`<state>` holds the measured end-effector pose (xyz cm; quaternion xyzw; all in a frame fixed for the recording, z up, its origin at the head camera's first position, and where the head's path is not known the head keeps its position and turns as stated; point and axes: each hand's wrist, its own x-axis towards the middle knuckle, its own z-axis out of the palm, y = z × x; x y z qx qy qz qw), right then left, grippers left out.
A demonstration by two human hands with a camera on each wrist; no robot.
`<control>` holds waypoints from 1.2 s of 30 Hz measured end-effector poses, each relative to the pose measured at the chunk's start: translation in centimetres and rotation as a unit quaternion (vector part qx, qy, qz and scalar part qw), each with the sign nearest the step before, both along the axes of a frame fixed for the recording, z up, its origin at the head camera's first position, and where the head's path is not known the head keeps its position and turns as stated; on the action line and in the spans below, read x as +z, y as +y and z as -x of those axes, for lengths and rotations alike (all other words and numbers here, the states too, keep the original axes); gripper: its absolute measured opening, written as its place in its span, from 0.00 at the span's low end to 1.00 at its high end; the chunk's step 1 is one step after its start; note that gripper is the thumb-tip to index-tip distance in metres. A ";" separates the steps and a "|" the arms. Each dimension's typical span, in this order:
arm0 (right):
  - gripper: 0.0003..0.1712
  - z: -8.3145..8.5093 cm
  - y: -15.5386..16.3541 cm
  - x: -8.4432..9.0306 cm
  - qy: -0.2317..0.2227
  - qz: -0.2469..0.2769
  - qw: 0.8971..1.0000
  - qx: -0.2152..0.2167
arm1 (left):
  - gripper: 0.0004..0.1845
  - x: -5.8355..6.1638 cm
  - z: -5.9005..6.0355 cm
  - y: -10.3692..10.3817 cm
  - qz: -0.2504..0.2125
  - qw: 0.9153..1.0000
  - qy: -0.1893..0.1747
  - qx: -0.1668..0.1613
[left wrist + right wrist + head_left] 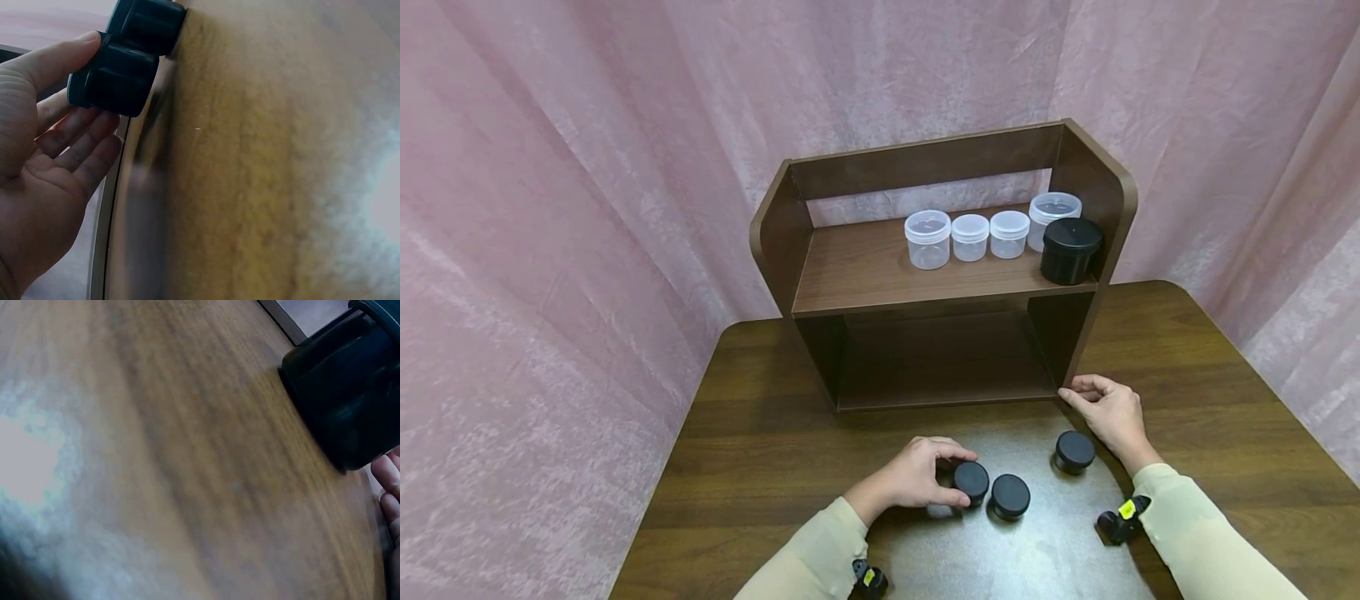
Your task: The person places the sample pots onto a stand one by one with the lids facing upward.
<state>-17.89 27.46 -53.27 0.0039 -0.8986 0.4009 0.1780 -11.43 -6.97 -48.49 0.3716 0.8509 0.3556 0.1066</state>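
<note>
My left hand [921,473] pinches a small black lidded jar [972,481] on the table, thumb on the near side and fingers on the far side. In the left wrist view the thumb presses against this jar [119,78]. Close to its right stands a second black jar [1009,497]. Farther right is a third black jar [1074,451], which looms large in the right wrist view. My right hand [1112,412] touches the lower front right corner of the brown wooden shelf [917,304], thumb at the front edge and bent fingers beside the side panel.
On the upper shelf board stand several clear lidded jars, among them a small one [970,237], and a larger black jar [1070,252] at the right. The wooden table [730,467] reflects light in the middle. Pink curtains [587,250] hang behind and beside it.
</note>
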 end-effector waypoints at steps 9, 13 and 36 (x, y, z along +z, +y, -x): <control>0.16 -0.1 0.0 0.0 0.003 0.003 1.000 -0.001 | 0.29 0.8 0.2 -0.2 -0.026 1.000 0.017 0.006; 0.15 -0.2 -0.1 0.0 0.003 0.002 1.000 0.000 | 0.29 1.5 0.4 -0.4 -0.047 0.999 0.009 0.016; 0.16 -0.2 0.0 0.1 0.006 0.001 1.000 0.001 | 0.26 10.2 0.0 -0.1 -0.154 0.988 0.018 0.024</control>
